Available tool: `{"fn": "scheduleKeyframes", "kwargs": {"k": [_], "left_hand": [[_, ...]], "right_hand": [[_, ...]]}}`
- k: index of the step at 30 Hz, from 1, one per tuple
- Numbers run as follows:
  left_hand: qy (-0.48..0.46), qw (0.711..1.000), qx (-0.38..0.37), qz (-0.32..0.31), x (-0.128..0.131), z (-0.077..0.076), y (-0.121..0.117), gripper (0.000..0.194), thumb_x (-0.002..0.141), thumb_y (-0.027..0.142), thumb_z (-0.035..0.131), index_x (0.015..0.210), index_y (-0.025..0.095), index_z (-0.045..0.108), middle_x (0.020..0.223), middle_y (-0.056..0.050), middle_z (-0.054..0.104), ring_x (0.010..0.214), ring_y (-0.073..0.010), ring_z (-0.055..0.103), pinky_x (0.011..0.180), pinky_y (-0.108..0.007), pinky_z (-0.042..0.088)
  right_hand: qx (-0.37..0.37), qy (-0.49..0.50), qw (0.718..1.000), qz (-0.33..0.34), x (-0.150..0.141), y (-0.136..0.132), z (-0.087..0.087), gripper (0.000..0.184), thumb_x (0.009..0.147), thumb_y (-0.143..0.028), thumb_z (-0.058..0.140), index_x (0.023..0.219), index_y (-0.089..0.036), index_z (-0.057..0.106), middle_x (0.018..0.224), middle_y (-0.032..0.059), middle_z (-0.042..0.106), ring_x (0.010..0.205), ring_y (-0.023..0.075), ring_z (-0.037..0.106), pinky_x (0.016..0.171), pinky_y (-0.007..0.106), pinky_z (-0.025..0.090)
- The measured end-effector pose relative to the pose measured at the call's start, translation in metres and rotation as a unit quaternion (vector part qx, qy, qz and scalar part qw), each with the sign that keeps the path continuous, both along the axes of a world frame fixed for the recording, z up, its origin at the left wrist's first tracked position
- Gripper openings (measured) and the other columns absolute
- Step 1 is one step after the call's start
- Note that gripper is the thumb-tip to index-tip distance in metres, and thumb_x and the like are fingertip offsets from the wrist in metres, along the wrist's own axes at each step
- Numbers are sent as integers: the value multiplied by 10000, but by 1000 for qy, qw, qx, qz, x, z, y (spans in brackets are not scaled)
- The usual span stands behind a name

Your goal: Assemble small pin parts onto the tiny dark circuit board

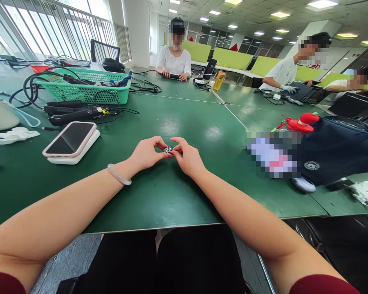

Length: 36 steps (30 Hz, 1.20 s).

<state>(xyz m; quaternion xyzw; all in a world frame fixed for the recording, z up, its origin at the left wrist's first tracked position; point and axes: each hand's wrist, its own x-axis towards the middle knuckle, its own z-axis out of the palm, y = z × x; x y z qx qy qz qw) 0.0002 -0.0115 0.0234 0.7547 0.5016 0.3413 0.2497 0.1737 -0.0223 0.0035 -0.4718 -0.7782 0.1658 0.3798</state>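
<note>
A small, flat black-and-white patterned piece (167,150) is held just above the green table (141,204), too small for me to make out its kind. My left hand (147,153) pinches it between thumb and fingertips from the left. From the other side, my right hand (188,158) has its thumb and a finger closed at the right edge of the piece, while its index finger arches above. A pale bangle (119,174) circles my left wrist.
Left stand a phone on a white box (72,141), black cable-fitted devices (76,114) and a green basket (88,87). To the right lie a dark bag (340,147), a round white case (304,185) and crumpled tissue (366,192). Other people sit or work across the table.
</note>
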Motion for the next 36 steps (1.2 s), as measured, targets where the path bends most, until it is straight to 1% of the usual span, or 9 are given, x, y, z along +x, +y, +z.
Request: {"fn": "scheduleKeyframes", "kwargs": {"k": [4,10,15,20,23,26,30,34,36], "left_hand": [[-27,1000,-12,-8,-1,-3,3,297,593,373,741,749,187,570,858,-27,681,841,-198,620,801,-348,468],[-125,988,-79,-36,0,-7,8,321,575,324,751,775,158,562,861,-57,680,795,-185,635,776,-352,498],[-165,981,-89,-46,0,-7,8,333,573,317,756,783,149,559,858,-65,681,787,-180,640,763,-349,502],[-190,974,-108,-66,-1,-7,9,339,583,307,761,815,141,578,855,-71,691,794,-183,649,779,-356,502],[-201,968,-131,-71,-2,-6,9,359,588,306,764,860,136,604,862,-75,702,827,-192,655,812,-364,501],[-212,961,-156,-85,-1,-4,8,407,606,331,758,938,133,630,910,-86,709,887,-202,654,872,-375,487],[-244,941,-207,-107,0,-1,4,465,642,366,734,1033,136,633,992,-99,701,932,-212,647,901,-389,484],[-287,907,-280,-129,2,1,0,443,652,321,731,1048,143,640,941,-93,711,869,-195,659,883,-389,498],[-297,898,-295,-136,1,1,0,405,642,282,734,1014,142,653,904,-87,715,834,-186,663,880,-385,499]], "right_hand": [[7,-19,1000,1,0,0,1,378,826,-157,493,1194,-242,480,832,-16,667,748,131,609,758,258,456],[39,-47,998,-13,1,-2,6,313,855,-192,481,1161,-241,523,828,-12,664,761,140,600,732,254,449],[51,-68,996,-24,2,-1,8,291,882,-260,478,1162,-221,547,868,10,681,801,147,612,766,269,453],[56,-123,991,-16,3,1,9,246,902,-315,461,1039,-199,630,996,45,683,905,167,609,807,284,442],[62,-137,988,-13,5,1,10,247,904,-339,459,993,-199,642,975,42,684,880,163,605,784,273,434],[71,-148,986,-18,6,1,10,253,897,-373,468,953,-198,642,923,42,680,848,159,596,763,260,421],[87,-168,982,-20,5,1,8,293,895,-420,454,919,-191,635,880,48,668,808,149,585,736,245,403],[110,-229,967,-34,1,0,4,369,897,-474,416,853,-176,628,831,64,651,757,151,571,679,252,368],[119,-249,961,-29,-1,0,3,391,895,-494,404,833,-176,623,817,63,646,742,152,567,656,253,349]]}}
